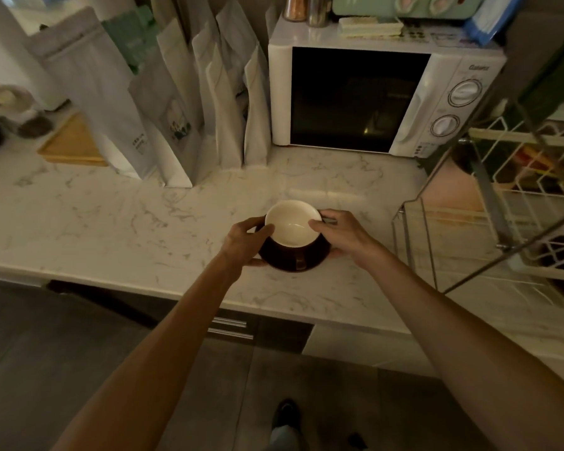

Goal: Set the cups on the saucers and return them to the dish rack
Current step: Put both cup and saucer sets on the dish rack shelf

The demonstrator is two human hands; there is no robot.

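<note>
Holding a cup (293, 226) that sits on a dark saucer (292, 259), a person stands at a pale marble counter (111, 222), seen from above. The cup is dark outside and cream inside, upright, near the counter's front edge. The left hand (245, 237) curls around the left side, thumb on the cup's rim and fingers tucked under the saucer's edge. The right hand (339, 234) curls around the right side, its thumb tip touching the rim and the fingers wrapped behind and below the saucer. The cup and saucer lie between the two hands. Behind stands a white microwave (381, 99) with a dark door and two dials; a small brand name is printed above the dials, too blurred to read with certainty. To its left stands a row of pale paper bags (163, 102) with small printed labels too faint to read. At the right stands a wire dish rack (502, 203).
</note>
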